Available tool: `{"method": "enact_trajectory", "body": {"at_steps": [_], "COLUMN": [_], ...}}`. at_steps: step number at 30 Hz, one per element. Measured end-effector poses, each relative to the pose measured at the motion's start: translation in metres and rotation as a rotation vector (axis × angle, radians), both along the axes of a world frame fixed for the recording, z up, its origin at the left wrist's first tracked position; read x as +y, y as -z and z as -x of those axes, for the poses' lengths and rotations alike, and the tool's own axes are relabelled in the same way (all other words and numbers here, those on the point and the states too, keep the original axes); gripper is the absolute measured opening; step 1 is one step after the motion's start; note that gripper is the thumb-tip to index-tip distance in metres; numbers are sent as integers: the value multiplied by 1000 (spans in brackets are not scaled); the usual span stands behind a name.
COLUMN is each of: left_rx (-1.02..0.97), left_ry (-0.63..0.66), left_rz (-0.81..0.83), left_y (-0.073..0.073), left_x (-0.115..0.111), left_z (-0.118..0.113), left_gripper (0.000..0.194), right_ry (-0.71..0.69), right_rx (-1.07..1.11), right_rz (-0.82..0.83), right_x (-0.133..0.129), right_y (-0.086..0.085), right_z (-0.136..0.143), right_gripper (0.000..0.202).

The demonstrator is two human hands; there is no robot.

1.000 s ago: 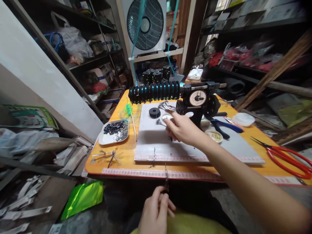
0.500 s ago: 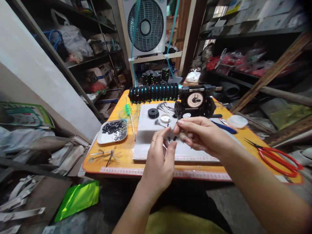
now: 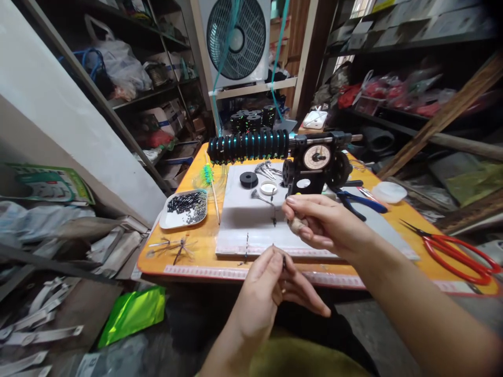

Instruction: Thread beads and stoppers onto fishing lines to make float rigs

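Observation:
My left hand (image 3: 271, 277) is low in front of the white board (image 3: 236, 220), thumb and forefinger pinched on something too small to make out, a dark bit showing beside them. Over the board my right hand (image 3: 314, 217) is closed on a small pale beige piece (image 3: 297, 226). Small dark parts (image 3: 274, 220) on a thin line hang between the hands. Beyond them stand a black geared device (image 3: 316, 162) with a round dial, and a long rod of black and blue coils (image 3: 249, 146). A black spool (image 3: 249, 179) and a white round dish (image 3: 269, 188) lie on the board.
At the left are a white tray (image 3: 184, 209) of black pieces and some wiry bits (image 3: 181, 248). Blue-handled pliers (image 3: 363, 203), a clear lid (image 3: 390, 192) and red-handled scissors (image 3: 458, 256) lie at the right. A fan (image 3: 236, 39) stands behind.
My left hand has moved down toward the table's front edge, away from my right hand, and its fingers have turned. My right hand has barely moved. The view has shifted slightly.

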State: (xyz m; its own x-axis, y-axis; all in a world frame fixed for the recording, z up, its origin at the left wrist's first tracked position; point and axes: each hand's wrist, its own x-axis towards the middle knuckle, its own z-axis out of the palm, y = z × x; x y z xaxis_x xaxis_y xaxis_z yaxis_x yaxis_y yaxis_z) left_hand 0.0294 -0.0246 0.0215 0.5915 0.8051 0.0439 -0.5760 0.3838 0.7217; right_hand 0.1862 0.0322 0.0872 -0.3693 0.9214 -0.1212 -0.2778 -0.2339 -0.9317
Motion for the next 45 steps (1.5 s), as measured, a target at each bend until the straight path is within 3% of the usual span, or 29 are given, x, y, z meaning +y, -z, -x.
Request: {"method": "enact_trajectory", "body": {"at_steps": [5, 25, 28, 31, 33, 39, 45], "left_rx": [-85, -101, -18, 212, 284, 268, 266], "left_ry": [46, 86, 38, -121, -188, -168, -159], "left_rz": [94, 149, 36, -215, -310, -287, -256], "left_y": [12, 21, 14, 0, -11, -36, -37], "left_x": [-12, -20, -14, 0, 14, 48, 64], "left_z": [4, 8, 10, 12, 9, -5, -3], "left_gripper": [34, 35, 28, 18, 22, 28, 34], "right_ry": [-15, -28, -19, -9, -2, 17, 21], "right_rx": [27, -9, -63, -147, -222, -393, -362], "right_rz": [16, -25, -67, -142, -200, -288, -252], "right_x": [1, 4, 6, 7, 7, 8, 14], "right_y": [1, 9, 8, 4, -2, -21, -17], "right_z": [-1, -2, -3, -5, -7, -9, -13], "right_gripper": [27, 28, 29, 31, 31, 27, 39]}}
